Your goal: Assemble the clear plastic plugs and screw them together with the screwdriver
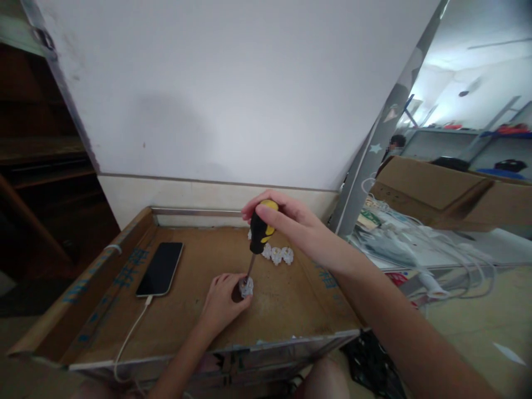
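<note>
My right hand (286, 219) is wrapped round the black and yellow handle of a screwdriver (258, 235), which points down and slightly left. Its tip meets a small clear, whitish plastic piece (246, 288) on the cardboard surface. My left hand (224, 299) grips that piece between thumb and fingers from the left side. Beyond the screwdriver lie several similar clear plastic pieces (281, 255), partly hidden by the handle and my right hand. What exactly the pieces are, I cannot make out.
A phone (161, 270) with a white charging cable (132, 335) lies on the left of the cardboard-lined table (199, 249). A white wall (233, 100) stands behind it. To the right are tangled white cables (419, 266), an open cardboard box (432, 191) and a person (395, 145) farther back.
</note>
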A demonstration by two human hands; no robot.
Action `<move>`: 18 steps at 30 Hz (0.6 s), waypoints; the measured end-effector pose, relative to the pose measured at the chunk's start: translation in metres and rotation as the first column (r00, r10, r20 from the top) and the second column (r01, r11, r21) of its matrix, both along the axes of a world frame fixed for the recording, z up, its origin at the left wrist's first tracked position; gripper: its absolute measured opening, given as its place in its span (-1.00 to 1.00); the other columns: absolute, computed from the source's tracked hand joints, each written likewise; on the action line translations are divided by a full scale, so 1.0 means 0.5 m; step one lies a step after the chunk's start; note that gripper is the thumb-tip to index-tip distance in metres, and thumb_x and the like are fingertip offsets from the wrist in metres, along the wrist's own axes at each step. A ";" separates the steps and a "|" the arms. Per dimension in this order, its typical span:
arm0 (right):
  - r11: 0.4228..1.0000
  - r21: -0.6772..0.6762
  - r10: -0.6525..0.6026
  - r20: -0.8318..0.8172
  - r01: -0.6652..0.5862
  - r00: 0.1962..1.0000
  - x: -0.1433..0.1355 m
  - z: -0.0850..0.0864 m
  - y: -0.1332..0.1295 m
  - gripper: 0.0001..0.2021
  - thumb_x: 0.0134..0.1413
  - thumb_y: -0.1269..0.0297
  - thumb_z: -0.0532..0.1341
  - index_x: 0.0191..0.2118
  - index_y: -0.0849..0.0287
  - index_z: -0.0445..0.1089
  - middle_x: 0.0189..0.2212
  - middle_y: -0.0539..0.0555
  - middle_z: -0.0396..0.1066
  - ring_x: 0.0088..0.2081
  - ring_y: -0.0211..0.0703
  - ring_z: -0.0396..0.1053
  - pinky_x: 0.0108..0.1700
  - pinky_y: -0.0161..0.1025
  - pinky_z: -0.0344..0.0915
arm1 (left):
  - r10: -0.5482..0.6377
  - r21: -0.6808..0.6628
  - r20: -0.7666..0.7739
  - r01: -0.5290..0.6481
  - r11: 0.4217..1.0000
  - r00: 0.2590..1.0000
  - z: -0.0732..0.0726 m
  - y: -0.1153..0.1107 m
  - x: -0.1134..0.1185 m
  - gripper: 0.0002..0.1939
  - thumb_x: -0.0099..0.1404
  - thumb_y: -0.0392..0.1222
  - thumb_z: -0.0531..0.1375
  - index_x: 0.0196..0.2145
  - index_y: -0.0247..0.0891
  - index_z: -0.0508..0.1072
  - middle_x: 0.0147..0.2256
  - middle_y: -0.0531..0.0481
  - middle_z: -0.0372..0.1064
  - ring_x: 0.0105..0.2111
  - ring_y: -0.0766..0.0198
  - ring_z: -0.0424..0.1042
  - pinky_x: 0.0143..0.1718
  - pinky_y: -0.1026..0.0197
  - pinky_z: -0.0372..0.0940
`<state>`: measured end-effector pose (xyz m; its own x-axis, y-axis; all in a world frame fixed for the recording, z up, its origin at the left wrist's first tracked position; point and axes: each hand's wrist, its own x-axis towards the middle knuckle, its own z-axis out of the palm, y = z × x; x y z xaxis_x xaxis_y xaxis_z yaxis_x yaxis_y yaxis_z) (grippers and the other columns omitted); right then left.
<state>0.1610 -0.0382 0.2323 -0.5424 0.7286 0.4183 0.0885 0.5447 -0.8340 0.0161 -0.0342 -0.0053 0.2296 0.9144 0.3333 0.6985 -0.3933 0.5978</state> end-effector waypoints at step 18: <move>0.967 -0.034 -0.247 -0.343 0.251 0.906 -0.040 -0.026 0.045 -0.68 0.03 -0.02 0.18 -0.44 0.09 0.11 -0.69 -0.18 0.21 -0.66 -0.38 0.20 -0.59 -0.40 0.15 | -0.016 0.011 0.002 0.016 1.000 1.000 0.001 -0.001 -0.002 -0.63 0.13 -0.15 0.20 -0.07 -0.19 0.39 -0.13 -0.04 0.43 -0.11 0.13 0.35 -0.05 0.05 0.19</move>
<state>0.1411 -0.0158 0.2195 -0.1664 0.8157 0.5541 -0.0673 0.5512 -0.8317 0.0149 -0.0349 -0.0047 0.2434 0.9069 0.3440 0.6912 -0.4110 0.5945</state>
